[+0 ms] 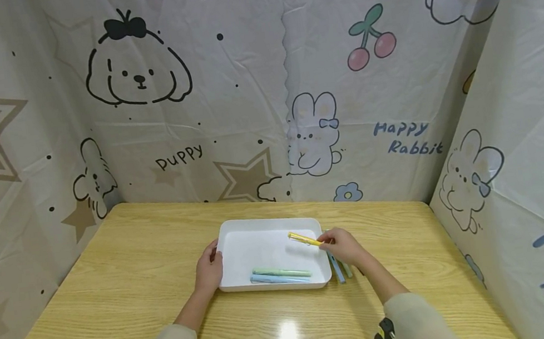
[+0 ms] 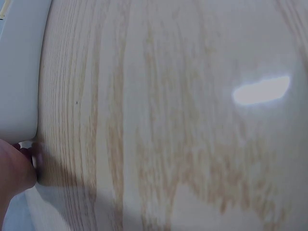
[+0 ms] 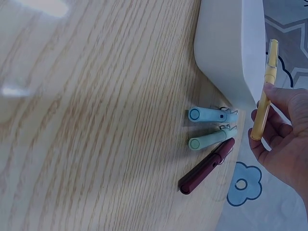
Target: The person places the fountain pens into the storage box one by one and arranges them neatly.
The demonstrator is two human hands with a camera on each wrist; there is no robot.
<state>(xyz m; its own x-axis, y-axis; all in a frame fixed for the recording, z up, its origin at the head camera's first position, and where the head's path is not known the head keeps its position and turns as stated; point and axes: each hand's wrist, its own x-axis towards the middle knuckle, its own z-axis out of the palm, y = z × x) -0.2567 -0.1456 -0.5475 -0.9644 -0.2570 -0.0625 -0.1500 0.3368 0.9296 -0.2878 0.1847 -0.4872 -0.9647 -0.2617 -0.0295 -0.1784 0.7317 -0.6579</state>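
Pen [image 1: 303, 238], yellow, is pinched in the right hand [image 1: 343, 246] above the white tray [image 1: 261, 249] that the left hand [image 1: 209, 269] grips.

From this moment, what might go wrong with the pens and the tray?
The yellow pen is held toward one end in the right hand, so it might tip or slip.
The left hand holds the tray; a push rightward might shift it into the blue pen close beside it.
The dark red pen lies loose and might roll if bumped.

A curtained-off booth, shown by cartoon-printed cloth [image 1: 240, 111] around a wood-grain table [image 1: 143, 273].
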